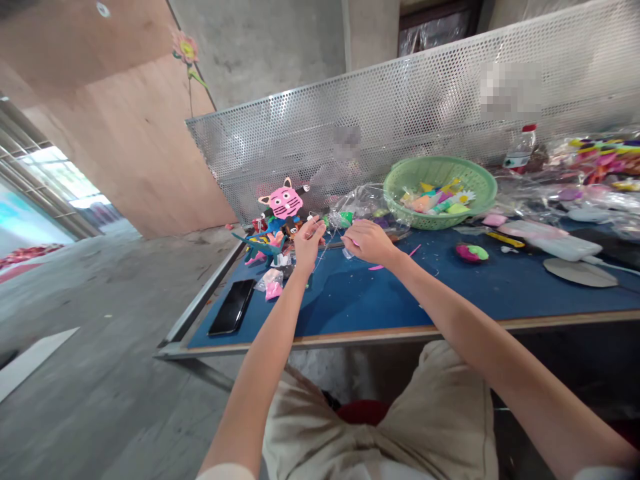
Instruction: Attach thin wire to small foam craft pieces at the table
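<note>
My left hand (309,241) is raised over the left part of the blue table (345,303), fingers pinched near a thin, clear strand. My right hand (367,241) is curled, knuckles up, to its right; what lies inside its fingers is hidden. Thin wire or thread seems to run between the two hands. Just behind them are a green piece (345,218) and crumpled clear plastic (367,200). A pink cat face (285,202) stands behind my left hand, above several small coloured figures. Beneath my right hand lies a pink stick (377,267).
A black phone (232,307) and a bagged pink lump (273,285) lie at the left. A green basket (440,173) of coloured pieces stands behind on the right, near a bottle (520,152). A perforated metal panel (300,133) rises along the back edge.
</note>
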Action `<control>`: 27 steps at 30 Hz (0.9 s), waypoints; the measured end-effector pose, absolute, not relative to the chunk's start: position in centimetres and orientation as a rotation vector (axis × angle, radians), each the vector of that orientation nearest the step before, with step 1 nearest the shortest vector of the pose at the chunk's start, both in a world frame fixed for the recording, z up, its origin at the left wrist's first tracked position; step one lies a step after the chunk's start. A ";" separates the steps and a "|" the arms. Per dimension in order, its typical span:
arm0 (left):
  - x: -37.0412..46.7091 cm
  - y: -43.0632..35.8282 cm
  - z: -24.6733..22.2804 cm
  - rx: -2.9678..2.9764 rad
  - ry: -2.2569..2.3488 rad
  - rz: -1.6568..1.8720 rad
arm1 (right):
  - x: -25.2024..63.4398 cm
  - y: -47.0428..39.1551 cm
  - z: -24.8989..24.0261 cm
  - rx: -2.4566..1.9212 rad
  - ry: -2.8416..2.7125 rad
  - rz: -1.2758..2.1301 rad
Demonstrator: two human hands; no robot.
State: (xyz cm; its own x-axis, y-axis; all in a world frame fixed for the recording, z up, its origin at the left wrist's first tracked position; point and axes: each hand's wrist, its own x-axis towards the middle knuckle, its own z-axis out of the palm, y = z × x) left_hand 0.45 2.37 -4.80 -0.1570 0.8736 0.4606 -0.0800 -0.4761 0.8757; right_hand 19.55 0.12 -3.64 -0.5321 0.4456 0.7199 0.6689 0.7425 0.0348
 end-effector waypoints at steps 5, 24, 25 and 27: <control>0.6 2.0 -4.7 1.441 0.923 1.620 | 19.5 -0.1 -3.4 -0.745 -2.263 -0.247; 0.4 1.8 -4.4 1.348 0.778 1.593 | 19.3 -0.5 -4.1 -0.597 -2.190 0.221; 0.4 1.8 -4.4 1.316 0.768 1.597 | 19.4 -0.5 -4.1 -0.594 -2.202 0.219; 0.4 1.7 -4.3 1.262 0.749 1.593 | 19.3 -0.4 -4.1 -0.579 -2.223 0.191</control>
State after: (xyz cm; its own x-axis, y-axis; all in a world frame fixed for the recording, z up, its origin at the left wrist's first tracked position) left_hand 0.39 1.72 -4.27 -0.0307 0.9234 0.3826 -0.2945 -0.3742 0.8794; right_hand 19.35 -0.38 -4.15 -0.5648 0.4657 0.6813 0.3427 0.8833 -0.3197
